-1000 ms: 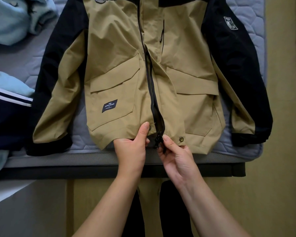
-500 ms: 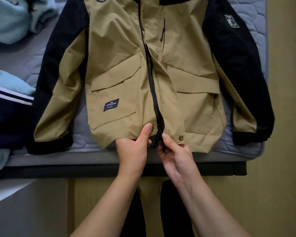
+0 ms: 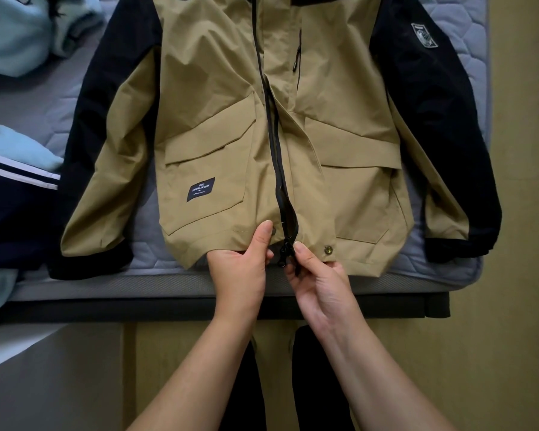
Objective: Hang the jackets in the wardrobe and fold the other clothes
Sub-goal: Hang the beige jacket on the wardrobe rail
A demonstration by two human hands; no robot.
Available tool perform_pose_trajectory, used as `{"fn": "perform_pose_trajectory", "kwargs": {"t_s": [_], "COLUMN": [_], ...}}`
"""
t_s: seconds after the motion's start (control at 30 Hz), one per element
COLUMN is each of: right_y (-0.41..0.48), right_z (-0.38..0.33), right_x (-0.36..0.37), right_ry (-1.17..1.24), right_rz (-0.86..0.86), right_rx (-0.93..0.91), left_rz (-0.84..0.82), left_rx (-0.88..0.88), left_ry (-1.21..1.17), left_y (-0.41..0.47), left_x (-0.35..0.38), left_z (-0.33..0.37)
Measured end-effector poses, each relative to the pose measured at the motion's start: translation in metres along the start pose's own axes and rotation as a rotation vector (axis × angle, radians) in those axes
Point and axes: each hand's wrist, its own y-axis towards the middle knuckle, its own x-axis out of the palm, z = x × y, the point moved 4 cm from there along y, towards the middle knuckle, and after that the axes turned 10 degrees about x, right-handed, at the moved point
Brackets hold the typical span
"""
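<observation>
A tan jacket (image 3: 218,98) with black sleeves lies flat, front up, on the grey quilted mattress (image 3: 38,110), its hem at the near edge. Its black zipper (image 3: 276,169) runs down the middle and is parted at the bottom. My left hand (image 3: 241,269) pinches the left front panel at the hem, thumb on top. My right hand (image 3: 318,281) pinches the zipper's bottom end and the right panel's edge. The two hands sit close together, the zipper slider between them.
Light blue garments (image 3: 16,29) lie bunched at the top left of the mattress. A navy garment with white stripes (image 3: 10,206) lies at the left edge over more light blue cloth. A yellowish floor (image 3: 511,353) runs along the right and below the bed frame.
Both hands have stayed at the hem by the zipper's bottom end, with only small finger shifts. The jacket has not moved.
</observation>
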Motion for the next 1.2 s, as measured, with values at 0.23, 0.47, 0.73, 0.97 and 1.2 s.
{"fn": "perform_pose_trajectory", "kwargs": {"t_s": [0.23, 0.47, 0.73, 0.97, 1.2], "right_y": [-0.001, 0.003, -0.006, -0.010, -0.010], "right_z": [-0.001, -0.018, -0.015, -0.020, -0.017], "right_x": [-0.002, 0.011, 0.002, 0.001, 0.000], "right_ry": [0.031, 0.077, 0.028, 0.032, 0.097], "right_rz": [0.040, -0.027, -0.182, -0.265, -0.266], "right_rx": [-0.018, -0.079, 0.083, 0.095, 0.114], "left_rz": [-0.054, -0.074, -0.197, -0.400, -0.382], "left_rx": [-0.006, -0.120, -0.237, -0.432, -0.225], "left_ry": [0.059, 0.070, -0.170, -0.254, -0.157], "left_y": [-0.001, -0.011, -0.003, -0.003, 0.001], "left_x": [0.002, -0.013, 0.008, 0.019, 0.019], "left_z": [-0.004, -0.020, -0.005, 0.000, 0.012]}}
